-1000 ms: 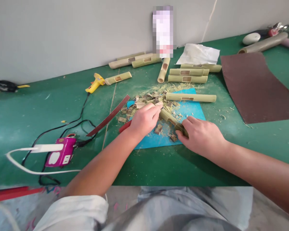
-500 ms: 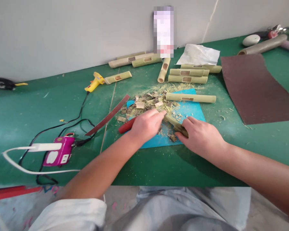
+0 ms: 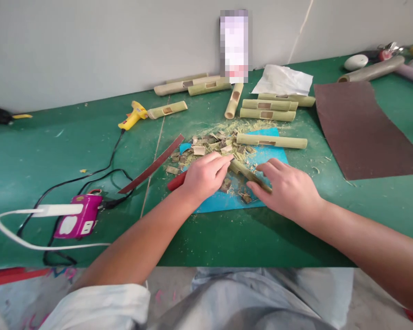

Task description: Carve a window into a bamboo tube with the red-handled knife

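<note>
"Bamboo piece (image 3: 248, 174): location?"

"Inboard of the near edge of the desk (image 3: 192, 243), slanted over the blue sheet (image 3: 209, 203). The sheet lies underneath, likely to catch debris."

"State of the right hand (image 3: 291, 188)?"

"Wide. Thumb and fingers stand apart about the piece's nearer end, presumably to steady it lightly. Contact pressure: cannot tell."

"And the left hand (image 3: 204, 176)?"

"Closed, apparently on the red handle (image 3: 175, 182), fingertips at the piece's farther end. The handle runs beneath the palm, probably for firm control."

"Beyond the hands?"

"Chips (image 3: 198, 151) are heaped left of the notched tube (image 3: 289, 142), which overhangs the sheet's right edge."

"Why are the rear tubes (image 3: 268, 114) set back?"

"They lie toward the desk's far edge, presumably to stay out of the debris yet within reach."
</note>
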`<state>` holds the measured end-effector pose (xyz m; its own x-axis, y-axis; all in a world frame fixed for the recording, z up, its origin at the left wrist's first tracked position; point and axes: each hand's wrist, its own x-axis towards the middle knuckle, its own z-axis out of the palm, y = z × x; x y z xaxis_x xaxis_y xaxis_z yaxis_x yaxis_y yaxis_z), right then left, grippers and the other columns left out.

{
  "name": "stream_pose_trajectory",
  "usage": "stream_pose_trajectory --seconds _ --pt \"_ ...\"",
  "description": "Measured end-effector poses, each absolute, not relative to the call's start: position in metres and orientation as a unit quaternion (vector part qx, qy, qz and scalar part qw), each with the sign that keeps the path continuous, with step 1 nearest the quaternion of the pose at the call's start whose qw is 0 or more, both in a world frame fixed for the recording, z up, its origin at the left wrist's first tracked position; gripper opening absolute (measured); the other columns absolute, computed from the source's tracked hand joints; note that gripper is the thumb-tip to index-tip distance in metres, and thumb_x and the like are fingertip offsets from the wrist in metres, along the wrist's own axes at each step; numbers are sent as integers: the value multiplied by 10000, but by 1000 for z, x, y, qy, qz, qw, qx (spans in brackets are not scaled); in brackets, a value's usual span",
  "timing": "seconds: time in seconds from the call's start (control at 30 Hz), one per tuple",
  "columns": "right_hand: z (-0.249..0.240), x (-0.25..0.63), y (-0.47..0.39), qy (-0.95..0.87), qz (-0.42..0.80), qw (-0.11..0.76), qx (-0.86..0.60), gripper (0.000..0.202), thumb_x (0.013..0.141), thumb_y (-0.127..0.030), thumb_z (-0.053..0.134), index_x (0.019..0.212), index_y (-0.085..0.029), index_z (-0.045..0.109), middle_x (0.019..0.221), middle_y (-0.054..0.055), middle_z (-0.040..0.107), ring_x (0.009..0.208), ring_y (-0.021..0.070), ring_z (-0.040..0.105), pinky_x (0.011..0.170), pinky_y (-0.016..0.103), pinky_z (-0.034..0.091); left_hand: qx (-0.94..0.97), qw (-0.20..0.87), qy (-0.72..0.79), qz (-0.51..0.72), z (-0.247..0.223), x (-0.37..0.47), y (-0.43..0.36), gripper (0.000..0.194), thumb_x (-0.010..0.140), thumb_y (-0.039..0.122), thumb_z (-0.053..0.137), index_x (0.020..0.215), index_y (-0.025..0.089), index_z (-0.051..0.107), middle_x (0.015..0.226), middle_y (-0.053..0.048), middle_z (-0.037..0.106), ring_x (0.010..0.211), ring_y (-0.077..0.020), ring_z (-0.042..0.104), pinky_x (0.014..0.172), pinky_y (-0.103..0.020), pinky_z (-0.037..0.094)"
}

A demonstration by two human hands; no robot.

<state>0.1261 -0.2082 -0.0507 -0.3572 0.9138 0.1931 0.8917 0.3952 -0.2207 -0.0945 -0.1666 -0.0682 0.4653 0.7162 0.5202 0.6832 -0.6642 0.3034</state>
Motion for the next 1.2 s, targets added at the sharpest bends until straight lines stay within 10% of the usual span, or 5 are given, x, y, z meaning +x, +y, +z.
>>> stream_pose_trajectory --seconds 0.23,0.93,1.2 --pt "-46 137 -177 -764 221 206 -570 301 861 -444 538 1007 -202 641 888 24 659 644 117 552 614 274 409 837 9 391 384 -66 -94 -163 255 951 189 496 1113 144 688 859 -68 696 755 -125 630 701 -246 522" --pt "-21 72 -124 -807 161 -27 -567 271 732 -415 623 903 -209 654 872 56 674 788 193 598 598 285 361 838 -92 304 443 -61 -99 -164 238 904 133 525 1098 126 663 835 -72 705 722 -132 634 667 -240 517" --pt "-25 119 -117 -651 426 171 -605 157 732 -349 648 775 -198 643 593 5 590 534 127 539 522 267 409 817 -45 331 470 -65 -99 -161 205 902 146 546 1049 136 688 815 -58 695 710 -120 627 652 -226 504"
